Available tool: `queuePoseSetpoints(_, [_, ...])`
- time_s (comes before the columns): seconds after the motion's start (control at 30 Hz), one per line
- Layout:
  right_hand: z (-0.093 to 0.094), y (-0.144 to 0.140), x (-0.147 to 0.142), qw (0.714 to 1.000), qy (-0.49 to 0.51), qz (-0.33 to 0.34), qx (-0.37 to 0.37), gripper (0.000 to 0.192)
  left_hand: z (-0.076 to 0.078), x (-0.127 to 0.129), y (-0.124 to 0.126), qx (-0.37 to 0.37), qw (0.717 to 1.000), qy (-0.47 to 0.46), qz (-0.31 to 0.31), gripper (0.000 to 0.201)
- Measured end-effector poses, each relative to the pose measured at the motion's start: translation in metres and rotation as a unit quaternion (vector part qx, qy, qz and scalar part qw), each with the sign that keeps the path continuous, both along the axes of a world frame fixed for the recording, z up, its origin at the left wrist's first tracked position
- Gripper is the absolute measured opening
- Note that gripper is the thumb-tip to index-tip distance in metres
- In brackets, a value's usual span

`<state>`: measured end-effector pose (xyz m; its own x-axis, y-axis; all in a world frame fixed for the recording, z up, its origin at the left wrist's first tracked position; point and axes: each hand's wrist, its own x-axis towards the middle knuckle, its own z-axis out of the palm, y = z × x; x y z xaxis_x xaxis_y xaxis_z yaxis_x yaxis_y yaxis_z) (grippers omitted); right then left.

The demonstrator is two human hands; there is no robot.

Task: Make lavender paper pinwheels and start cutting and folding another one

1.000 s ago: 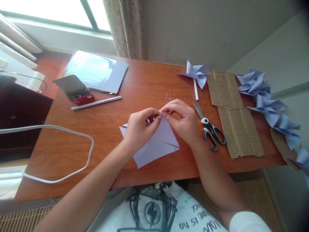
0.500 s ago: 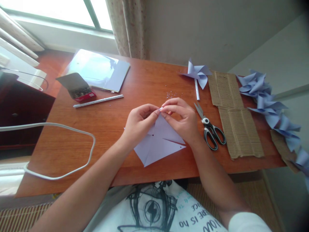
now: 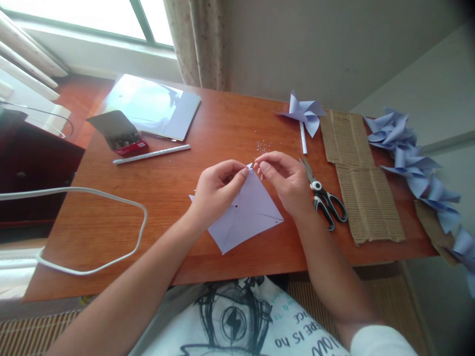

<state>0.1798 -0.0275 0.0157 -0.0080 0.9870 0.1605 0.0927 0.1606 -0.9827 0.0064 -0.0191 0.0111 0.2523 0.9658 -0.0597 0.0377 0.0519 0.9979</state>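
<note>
A pale lilac square of paper (image 3: 245,217) with slits cut from its corners and a dark dot near its middle lies over the wooden table. My left hand (image 3: 218,190) pinches its far corner between thumb and forefinger. Just to the right, a small gap from that corner, is my right hand (image 3: 284,180), thumb and fingertips drawn together; whatever they hold, if anything, is too small to make out. Tiny shiny beads (image 3: 264,146) are scattered on the table beyond my fingers. Scissors (image 3: 322,195) with black and grey handles lie partly open beside my right wrist.
A finished paper pinwheel (image 3: 305,113) on a patterned stick stands out at the back right, by corrugated cardboard (image 3: 361,163). More pinwheels (image 3: 408,153) line the right edge. At left are an opened red box (image 3: 129,146), a rolled paper stick (image 3: 152,155), a glossy folder (image 3: 159,106) and a white cable (image 3: 143,217).
My right hand has come away from the paper's far corner, a little to the right. The slit on the paper's right side has closed up. My left hand keeps its pinch.
</note>
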Motion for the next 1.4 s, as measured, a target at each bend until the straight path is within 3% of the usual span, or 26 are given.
queuePoseSetpoints(0.3, [-0.0026,0.0027,0.0019,0.999,-0.021,0.024,-0.039,0.01,0.001,0.0012,-0.0006,0.042,0.998,0.029,-0.028,0.022])
queuePoseSetpoints(0.97, [-0.0062,0.0023,0.0066,0.993,-0.106,0.032,0.027,0.006,0.0022,0.0019,0.0007,-0.016,1.0,-0.003,-0.026,0.024])
queuePoseSetpoints(1.4, [-0.0046,0.0019,0.0058,0.992,-0.119,0.032,0.031,0.009,-0.0016,0.0019,0.0012,0.035,0.999,0.021,-0.017,0.022])
